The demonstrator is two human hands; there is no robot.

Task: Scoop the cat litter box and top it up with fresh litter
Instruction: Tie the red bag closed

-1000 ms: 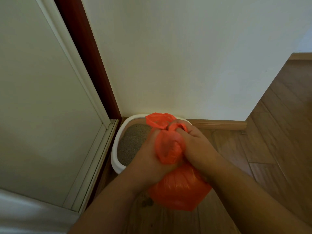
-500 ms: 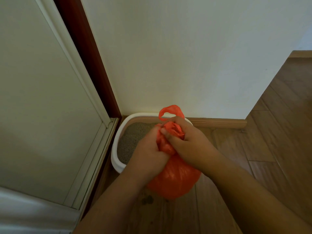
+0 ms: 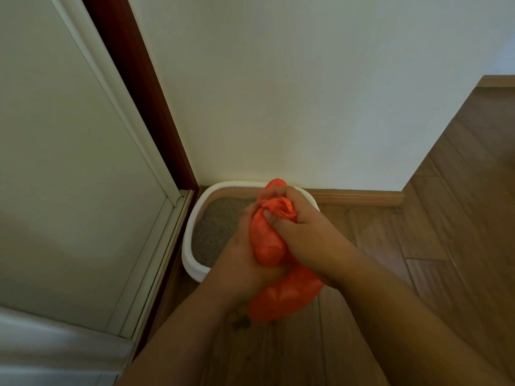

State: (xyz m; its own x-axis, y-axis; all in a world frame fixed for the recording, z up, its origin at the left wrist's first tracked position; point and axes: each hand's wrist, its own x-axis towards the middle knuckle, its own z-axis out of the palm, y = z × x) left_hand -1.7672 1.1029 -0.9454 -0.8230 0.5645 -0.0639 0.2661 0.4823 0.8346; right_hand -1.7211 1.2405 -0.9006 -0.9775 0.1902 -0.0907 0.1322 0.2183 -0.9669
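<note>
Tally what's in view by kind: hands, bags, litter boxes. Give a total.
Hands: 2, left hand and right hand, both gripping the bag
Bags: 1, orange bag
Litter boxes: 1, white litter box holding grey litter
Total: 4

text: none legible | labels: none | brands: none | numbers: none
</note>
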